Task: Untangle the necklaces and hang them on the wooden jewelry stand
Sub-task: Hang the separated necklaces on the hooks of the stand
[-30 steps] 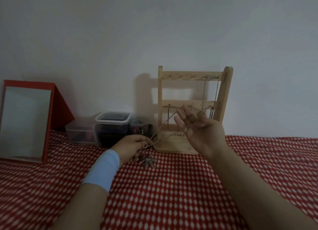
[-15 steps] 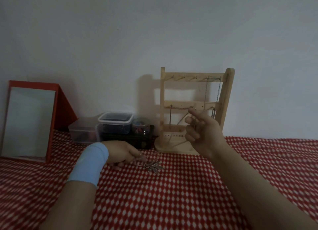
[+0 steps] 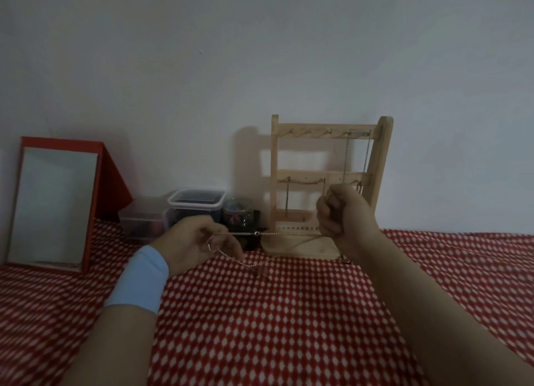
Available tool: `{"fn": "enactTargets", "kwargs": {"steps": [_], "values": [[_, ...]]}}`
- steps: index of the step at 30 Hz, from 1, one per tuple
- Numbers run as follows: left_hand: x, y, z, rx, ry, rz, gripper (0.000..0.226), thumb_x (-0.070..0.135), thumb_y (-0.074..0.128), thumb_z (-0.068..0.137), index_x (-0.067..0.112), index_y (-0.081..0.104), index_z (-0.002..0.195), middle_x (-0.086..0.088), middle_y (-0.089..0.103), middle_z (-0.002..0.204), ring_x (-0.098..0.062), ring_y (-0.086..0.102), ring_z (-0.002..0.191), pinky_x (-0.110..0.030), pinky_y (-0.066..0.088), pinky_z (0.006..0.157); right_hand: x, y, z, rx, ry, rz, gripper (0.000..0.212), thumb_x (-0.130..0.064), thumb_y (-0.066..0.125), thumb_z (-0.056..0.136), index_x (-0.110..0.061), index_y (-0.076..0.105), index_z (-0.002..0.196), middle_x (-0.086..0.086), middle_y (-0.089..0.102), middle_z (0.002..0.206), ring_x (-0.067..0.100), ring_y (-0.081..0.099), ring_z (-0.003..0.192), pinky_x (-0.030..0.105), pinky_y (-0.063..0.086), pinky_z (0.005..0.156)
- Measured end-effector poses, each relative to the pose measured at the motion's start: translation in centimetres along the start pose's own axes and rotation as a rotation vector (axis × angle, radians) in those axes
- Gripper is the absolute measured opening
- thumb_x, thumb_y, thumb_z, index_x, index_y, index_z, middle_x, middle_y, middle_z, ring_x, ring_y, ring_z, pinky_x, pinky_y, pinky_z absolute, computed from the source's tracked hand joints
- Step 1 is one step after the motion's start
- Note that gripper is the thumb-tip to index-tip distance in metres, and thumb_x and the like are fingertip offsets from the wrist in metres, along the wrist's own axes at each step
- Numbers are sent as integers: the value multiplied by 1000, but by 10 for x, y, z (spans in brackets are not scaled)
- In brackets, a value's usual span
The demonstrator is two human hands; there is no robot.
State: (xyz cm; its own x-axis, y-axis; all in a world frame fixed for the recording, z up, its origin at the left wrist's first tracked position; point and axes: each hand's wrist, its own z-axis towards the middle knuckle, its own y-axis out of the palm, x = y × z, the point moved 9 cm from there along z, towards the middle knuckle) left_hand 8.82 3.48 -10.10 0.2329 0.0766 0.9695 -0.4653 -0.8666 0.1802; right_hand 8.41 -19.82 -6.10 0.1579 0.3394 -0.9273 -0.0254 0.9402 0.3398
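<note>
Two hands are stretching one necklace [image 3: 289,233] taut in the air, just in front of the base of the wooden jewelry stand [image 3: 274,166]. The left hand [image 3: 196,241] is pinching the chain between thumb and fingertips, and a slack loop is drooping from it toward the red checked cloth [image 3: 289,313]. The right hand [image 3: 345,218] is curling into a fist around the other end, with what looks like the clasp dangling just below it. Something small and dark is sitting on the taut span, nearer the left hand; whether it is a bead or a knot I cannot tell.

The step in hand seems to be clearing a tangle and readying the chain for a peg. To do it well, the pull should be easing off, since a tight line only locks a knot. The left fingers would be working better on a slack chain, teasing the loop open over the cloth. Once free, the chain wants lifting by its clasp end and draping over one of the bare pegs at the left of the top bar. The hung chains [image 3: 346,160] are occupying the right side of the stand, so the approach should be keeping clear of them to avoid snagging. A red-framed mirror [image 3: 55,206] and clear plastic tubs [image 3: 196,206] are standing off to the left.
</note>
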Motion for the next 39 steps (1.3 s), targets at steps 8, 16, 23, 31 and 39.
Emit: {"fn": "enactTargets", "kwargs": {"steps": [8, 16, 23, 31, 39], "values": [[10, 13, 4, -15, 103, 202, 24, 8, 38, 98, 6, 59, 86, -7, 50, 64, -11, 32, 35, -26, 26, 45, 9, 4, -13, -37, 78, -864, 42, -32, 56, 101, -7, 65, 69, -3, 57, 56, 13, 48, 50, 22, 42, 48], [7, 64, -5, -80, 30, 57, 31, 2, 42, 99, 5, 64, 120, -10, 66, 85, -11, 61, 59, -24, 48, 65, 35, 8, -32, -266, 247, -1324, 34, -36, 59, 99, -17, 68, 72, -2, 66, 70, 10, 61, 65, 25, 51, 65], [9, 89, -5, -68, 63, 223, 34, 29, 39, 104, 17, 60, 128, -7, 65, 81, -13, 46, 51, -34, 48, 67, -11, 23, -45, -126, 72, -1806, 35, -44, 67, 89, -15, 55, 73, -2, 61, 79, 16, 64, 77, 31, 59, 77], [20, 114, -11, -131, 38, 130, 47, 44, 37, 102, 7, 59, 120, -5, 59, 72, -9, 34, 43, -24, 40, 44, -13, 51, -61, -334, 55, -1032, 48, -11, 68, 93, -13, 54, 139, 5, 69, 121, 17, 69, 106, 31, 57, 94], [22, 83, -17, 34, -41, 423, 46, 48, 45, 98, 8, 66, 102, 0, 50, 69, -6, 25, 43, -19, 22, 38, -47, 9, -52, 42, 74, -671, 36, -5, 39, 95, -16, 42, 60, 1, 34, 58, 14, 28, 46, 25, 26, 46]]}}
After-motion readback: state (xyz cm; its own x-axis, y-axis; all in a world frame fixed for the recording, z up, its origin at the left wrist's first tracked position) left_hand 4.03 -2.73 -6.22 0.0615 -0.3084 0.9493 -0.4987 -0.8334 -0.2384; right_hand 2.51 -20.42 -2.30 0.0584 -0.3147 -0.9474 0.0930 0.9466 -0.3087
